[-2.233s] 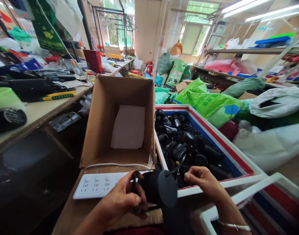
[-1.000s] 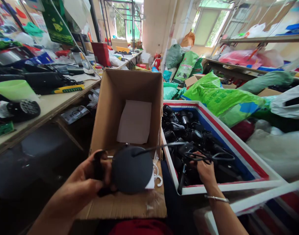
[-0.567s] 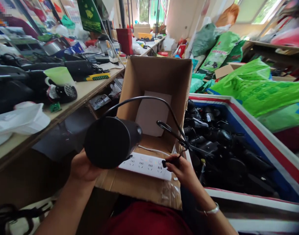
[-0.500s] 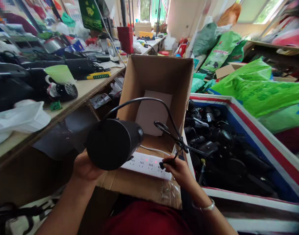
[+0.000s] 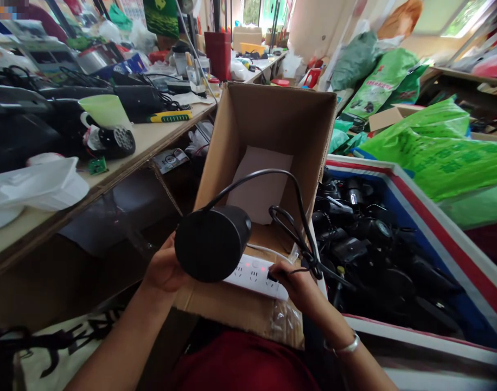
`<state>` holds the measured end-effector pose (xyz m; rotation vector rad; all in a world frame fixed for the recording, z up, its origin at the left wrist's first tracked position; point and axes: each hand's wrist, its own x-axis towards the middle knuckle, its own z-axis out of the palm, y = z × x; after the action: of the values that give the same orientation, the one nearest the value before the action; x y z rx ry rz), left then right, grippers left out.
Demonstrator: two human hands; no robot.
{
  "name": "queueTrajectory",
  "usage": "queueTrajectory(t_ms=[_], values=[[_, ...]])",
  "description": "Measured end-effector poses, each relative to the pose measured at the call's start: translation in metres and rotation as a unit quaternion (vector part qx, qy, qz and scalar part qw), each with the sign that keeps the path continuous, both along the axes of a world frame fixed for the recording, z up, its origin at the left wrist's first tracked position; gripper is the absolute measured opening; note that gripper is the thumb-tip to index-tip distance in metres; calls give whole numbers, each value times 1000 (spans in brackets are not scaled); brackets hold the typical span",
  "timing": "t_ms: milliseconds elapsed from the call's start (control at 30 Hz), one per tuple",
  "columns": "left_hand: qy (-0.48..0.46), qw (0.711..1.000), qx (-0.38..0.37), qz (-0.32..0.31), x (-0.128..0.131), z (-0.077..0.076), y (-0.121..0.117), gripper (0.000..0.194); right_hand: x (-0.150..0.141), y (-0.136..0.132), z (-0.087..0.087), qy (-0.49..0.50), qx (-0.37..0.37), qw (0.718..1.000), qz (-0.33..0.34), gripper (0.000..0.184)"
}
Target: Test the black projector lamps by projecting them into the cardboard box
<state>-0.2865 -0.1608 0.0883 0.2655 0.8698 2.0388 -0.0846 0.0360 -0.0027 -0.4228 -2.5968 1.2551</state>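
My left hand (image 5: 163,266) is closed round a black cylindrical device (image 5: 210,244) whose flat round end faces me. From it a black power cord (image 5: 268,172) arches over the open cardboard box, with a tied bundle of loops near the right end. My right hand (image 5: 295,279) pinches the black plug (image 5: 273,275) at the right-hand sockets of a white power strip (image 5: 254,277). Whether the prongs are inside a socket I cannot tell. Small red lights show on the strip, and the device hides its left part.
The cardboard box (image 5: 325,125) stands open behind the strip. On the right, a foam crate (image 5: 399,179) holds many black devices. A cluttered workbench (image 5: 151,141) runs along the left, bearing a green cup (image 5: 106,111). Green bags (image 5: 427,141) lie beyond the crate.
My right hand has come from the crate to the power strip, bringing the cord and plug. My left hand has turned the device's flat end towards me. Red lights have appeared on the strip.
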Motion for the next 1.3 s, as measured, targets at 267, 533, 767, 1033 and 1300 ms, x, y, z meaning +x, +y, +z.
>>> queueTrajectory(t_ms=[267, 533, 767, 1033, 1300], values=[[-18, 999, 4, 36, -1, -11, 25, 26, 0, -19, -15, 30, 40, 999, -2, 22], [-31, 996, 34, 77, -13, -28, 50, 40, 3, -20, -62, 83, -24, 995, -55, 13], [-55, 997, 37, 32, -8, -33, 44, 39, -3, -15, -94, 86, -60, 991, -88, 20], [-54, 997, 55, 27, -13, -63, 34, 38, -4, -17, -86, 76, -79, 987, -114, 20], [-49, 997, 58, 31, -3, -32, 36, 26, -6, -18, -72, 74, -124, 982, -123, 19]])
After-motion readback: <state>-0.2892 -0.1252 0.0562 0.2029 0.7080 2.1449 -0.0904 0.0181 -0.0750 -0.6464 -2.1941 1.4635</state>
